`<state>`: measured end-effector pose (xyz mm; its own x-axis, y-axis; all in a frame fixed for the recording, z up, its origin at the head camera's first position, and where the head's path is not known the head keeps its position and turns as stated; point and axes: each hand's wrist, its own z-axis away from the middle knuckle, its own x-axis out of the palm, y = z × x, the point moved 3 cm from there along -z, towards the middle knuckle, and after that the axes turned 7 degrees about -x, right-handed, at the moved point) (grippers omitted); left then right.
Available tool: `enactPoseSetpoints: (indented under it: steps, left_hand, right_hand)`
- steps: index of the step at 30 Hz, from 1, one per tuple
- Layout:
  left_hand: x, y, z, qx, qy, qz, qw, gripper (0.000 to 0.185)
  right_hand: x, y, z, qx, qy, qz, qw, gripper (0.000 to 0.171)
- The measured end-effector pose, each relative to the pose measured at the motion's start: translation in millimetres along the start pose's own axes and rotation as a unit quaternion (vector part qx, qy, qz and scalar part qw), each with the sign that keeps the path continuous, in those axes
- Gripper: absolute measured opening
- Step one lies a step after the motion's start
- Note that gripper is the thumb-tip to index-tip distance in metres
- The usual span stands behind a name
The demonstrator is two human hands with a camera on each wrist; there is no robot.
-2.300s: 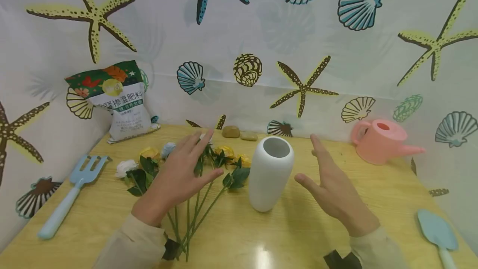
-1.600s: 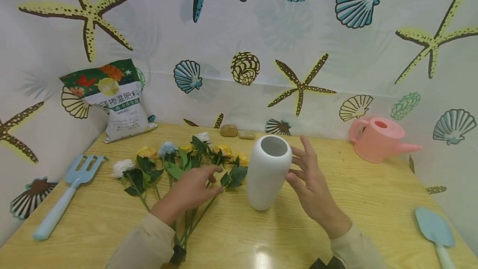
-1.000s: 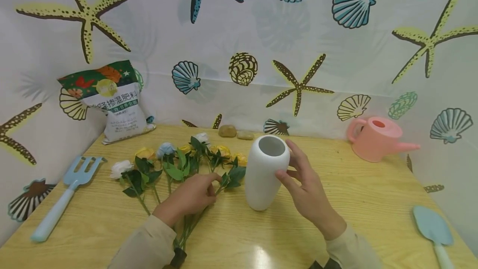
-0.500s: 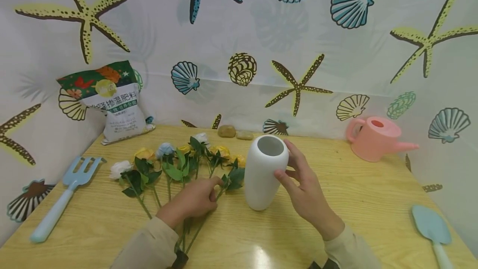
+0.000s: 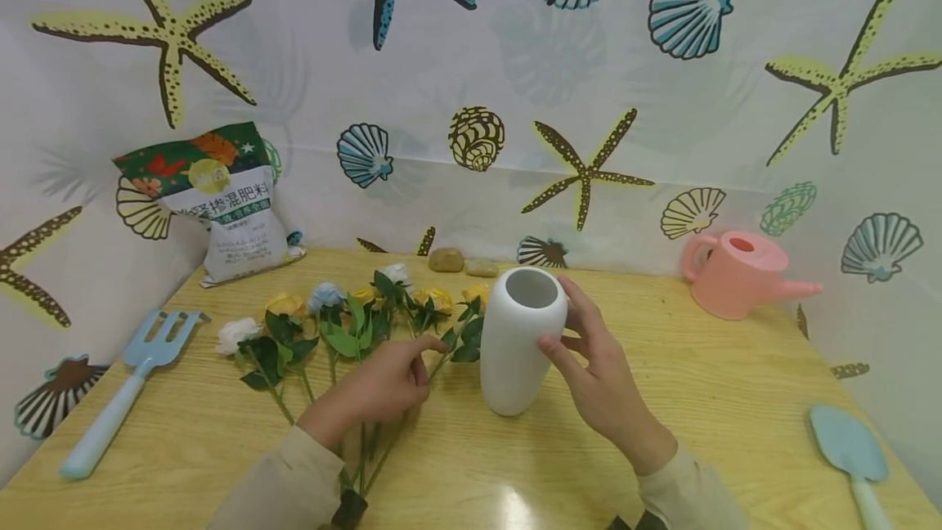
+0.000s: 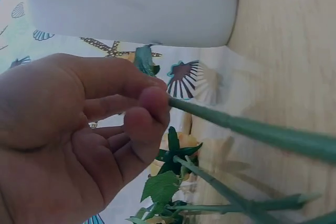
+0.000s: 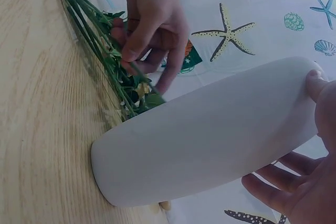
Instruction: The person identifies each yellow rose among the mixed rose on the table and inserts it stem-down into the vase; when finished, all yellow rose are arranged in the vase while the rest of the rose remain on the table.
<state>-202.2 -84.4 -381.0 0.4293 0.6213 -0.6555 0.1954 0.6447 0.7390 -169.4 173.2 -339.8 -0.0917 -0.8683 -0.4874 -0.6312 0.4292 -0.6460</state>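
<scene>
My left hand (image 5: 383, 383) pinches the green stem (image 6: 236, 124) of an artificial rose between thumb and fingertips. That rose's yellow bloom (image 5: 474, 294) shows just left of the vase, partly hidden behind it. A tall white vase (image 5: 515, 358) stands upright on the table. Around its right side, my right hand (image 5: 603, 379) holds it, thumb in front and fingers behind. In the right wrist view the thumb presses near the vase's top and the fingertips lie along its side. More roses lie left of the vase, including a white one (image 5: 237, 335) and a blue one (image 5: 325, 297).
A blue hand fork (image 5: 140, 383) lies at the left and a blue trowel (image 5: 850, 442) at the right. Behind are a fertilizer bag (image 5: 246, 223), two stones (image 5: 446, 260) and a pink watering can (image 5: 739, 276). A patterned cloth (image 5: 441, 88) backs the wooden table (image 5: 662, 350).
Both hands began open and raised. My left hand came down and took a rose stem, whose leaves have since shifted slightly. My right hand moved left and took hold of the vase.
</scene>
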Motion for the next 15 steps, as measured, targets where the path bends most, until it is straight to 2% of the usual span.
enactPoseSetpoints:
  steps: [4, 8, 12, 15]
  left_hand:
    - [-8.5, 4.8, 3.1, 0.012, 0.027, 0.046, 0.9985, 0.059]
    - [-15.7, 8.2, 6.7, 0.004, 0.073, 0.094, 0.9929, 0.063]
    - [-22.0, 11.5, 8.9, -0.004, 0.112, 0.149, 0.9826, 0.066]
    - [-25.4, 14.0, 10.2, -0.009, 0.138, 0.194, 0.9712, 0.068]
  right_hand:
    - [0.2, -0.5, 0.3, 0.000, 0.001, -0.004, 1.000, 0.072]
    - [0.6, -1.0, 0.0, -0.003, 0.002, -0.005, 1.000, 0.072]
    - [0.7, -1.1, 0.1, -0.004, 0.003, -0.004, 1.000, 0.072]
    - [0.8, -1.1, 0.3, -0.005, 0.005, -0.006, 1.000, 0.072]
